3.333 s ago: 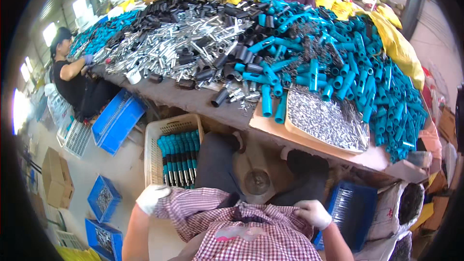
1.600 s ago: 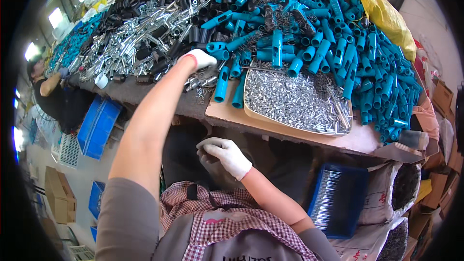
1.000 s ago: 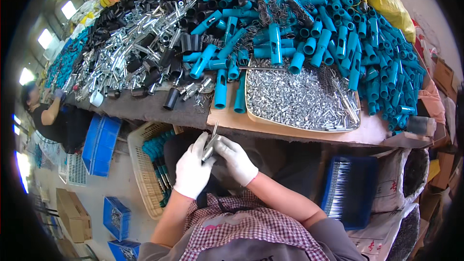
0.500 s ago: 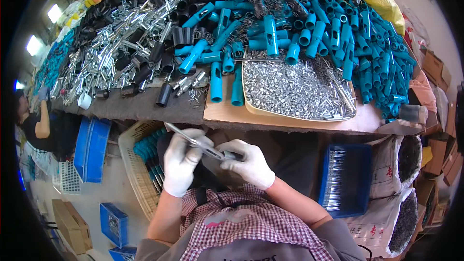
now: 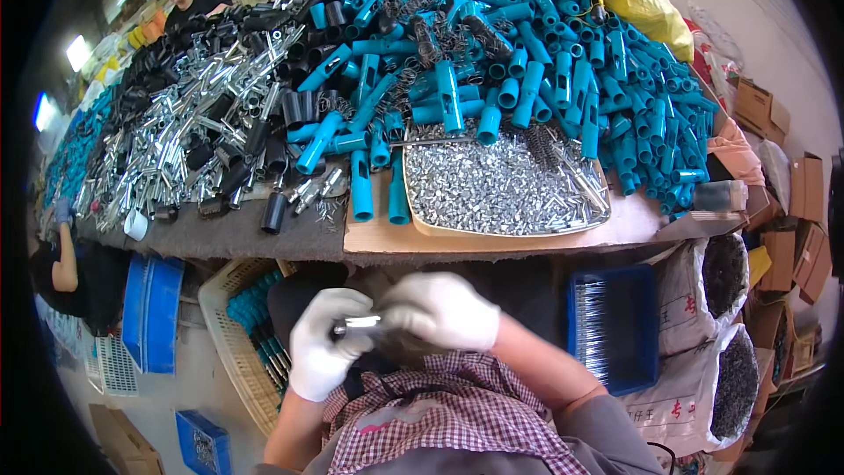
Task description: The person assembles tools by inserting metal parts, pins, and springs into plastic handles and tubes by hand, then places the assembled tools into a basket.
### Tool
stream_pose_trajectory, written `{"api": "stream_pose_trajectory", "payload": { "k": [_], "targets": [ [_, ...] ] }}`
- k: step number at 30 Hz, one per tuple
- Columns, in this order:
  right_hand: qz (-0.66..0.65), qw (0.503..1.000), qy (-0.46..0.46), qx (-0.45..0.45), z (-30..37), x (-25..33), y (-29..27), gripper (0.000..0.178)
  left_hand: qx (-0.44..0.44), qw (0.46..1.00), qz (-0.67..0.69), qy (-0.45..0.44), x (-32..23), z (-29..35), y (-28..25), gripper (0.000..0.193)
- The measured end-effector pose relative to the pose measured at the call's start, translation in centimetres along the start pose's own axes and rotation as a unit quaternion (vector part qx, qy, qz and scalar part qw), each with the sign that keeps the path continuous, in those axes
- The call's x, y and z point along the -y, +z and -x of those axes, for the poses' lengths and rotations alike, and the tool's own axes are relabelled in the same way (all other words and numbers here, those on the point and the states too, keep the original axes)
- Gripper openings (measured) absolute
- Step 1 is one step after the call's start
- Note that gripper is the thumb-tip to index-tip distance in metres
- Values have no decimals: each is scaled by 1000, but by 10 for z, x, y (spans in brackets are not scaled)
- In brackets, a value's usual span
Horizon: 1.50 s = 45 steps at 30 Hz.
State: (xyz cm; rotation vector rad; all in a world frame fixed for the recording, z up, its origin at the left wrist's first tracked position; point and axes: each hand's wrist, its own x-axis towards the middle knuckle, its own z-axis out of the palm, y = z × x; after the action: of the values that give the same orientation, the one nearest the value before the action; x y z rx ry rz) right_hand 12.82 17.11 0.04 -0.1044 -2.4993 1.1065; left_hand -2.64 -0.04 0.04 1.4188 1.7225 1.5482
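My left hand [image 5: 327, 347], in a white glove, is closed round a shiny metal tube [image 5: 360, 323] with a dark part at its near end. Close on its right is my right hand [image 5: 450, 310], also gloved and smeared by motion. Its fingers are curled over something dark at the tube's right end, which I cannot make out. Both hands are above my lap, just off the bench's front edge. Beyond them stands a cream tray [image 5: 510, 233] of small silver metal pieces. Teal slotted tubes [image 5: 361, 185] lie beside and behind it.
Silver rods [image 5: 189, 114] and a black sleeve [image 5: 274, 213] lie on the left of the bench. Below it stand a cream basket [image 5: 230, 361] of teal-handled rods, a blue bin [image 5: 635, 325] of metal rods and white sacks [image 5: 677, 387]. A person [image 5: 198, 0] is at the far left.
The metal tube was tilted up to the left; now its short bright end shows in my left hand. My right hand has risen slightly and blurred. The whole view has shifted.
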Motion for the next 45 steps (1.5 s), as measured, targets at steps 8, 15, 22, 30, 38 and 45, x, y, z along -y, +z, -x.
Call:
{"api": "stream_pose_trajectory", "payload": {
  "k": [8, 15, 22, 30, 38, 45],
  "targets": [
    [413, 887, 112, -172, -118, -65, -109, 18, -86, 993, 22, -72, -17, 1, -5, 58],
    [440, 858, 265, 3, -176, -77, -109, 40, -97, 994, 31, -50, -16, 14, -2, 49],
    [340, 916, 172, -126, -157, -68, -116, 25, -185, 980, 46, -48, -9, 14, -8, 61],
    [-180, 943, 229, -161, -2, -5, -23, 16, -302, 941, 151, 24, -1, 10, -13, 62],
    [-255, 900, 294, -197, 37, 12, -9, 15, -223, 952, 209, -9, 4, 7, 15, 68],
    [-413, 847, 300, -149, 49, 4, -6, 41, -52, 983, 175, -2, 3, 13, 14, 55]
  ]
}}
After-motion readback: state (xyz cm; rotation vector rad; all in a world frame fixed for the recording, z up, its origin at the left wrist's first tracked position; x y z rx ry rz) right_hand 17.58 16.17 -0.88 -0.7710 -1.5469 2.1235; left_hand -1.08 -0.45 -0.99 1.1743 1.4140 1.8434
